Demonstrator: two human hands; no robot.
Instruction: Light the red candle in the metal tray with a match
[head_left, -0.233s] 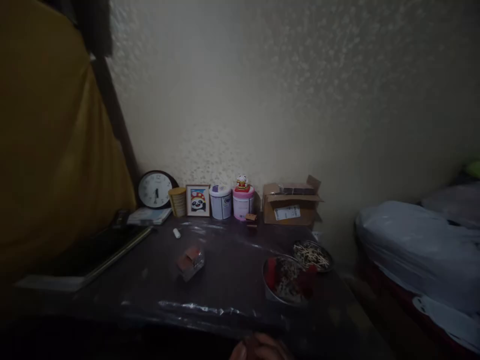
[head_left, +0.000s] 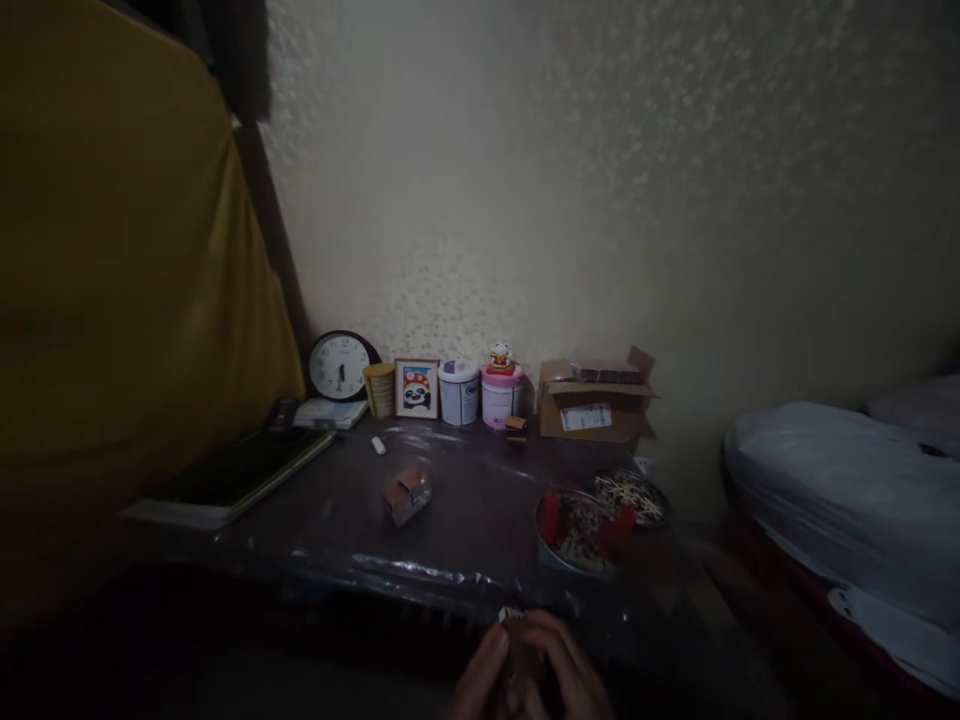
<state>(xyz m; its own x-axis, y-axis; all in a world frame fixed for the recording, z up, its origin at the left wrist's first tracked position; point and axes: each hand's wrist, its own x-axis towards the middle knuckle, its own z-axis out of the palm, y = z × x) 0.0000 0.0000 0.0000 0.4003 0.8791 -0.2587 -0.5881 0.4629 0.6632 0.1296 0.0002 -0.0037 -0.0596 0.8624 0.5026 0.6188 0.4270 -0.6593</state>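
At the bottom of the head view, my left hand (head_left: 480, 672) and my right hand (head_left: 568, 665) are close together beyond the table's near edge. Between their fingers is a small brown matchbox (head_left: 511, 618), its pale end showing at the top. Most of it is hidden by the fingers and the dim light. Ahead on the table lies a plastic-wrapped pack of brown matchboxes (head_left: 407, 495). A metal bowl (head_left: 547, 560) with sticks and red pieces stands to the right, beside a round tray (head_left: 664, 510) of pale sticks.
Along the wall stand a clock (head_left: 337, 366), a yellow container (head_left: 380, 390), a framed panda picture (head_left: 417, 388), two tins (head_left: 459, 395) and an open cardboard box (head_left: 589, 418). A small white object (head_left: 378, 446) lies on the dark plastic-covered table (head_left: 480, 500). Yellow cloth (head_left: 150, 250) hangs at left.
Both hands have come further up into view, and the matchbox between them now shows. The whole scene has shifted slightly right and up as the head moved.
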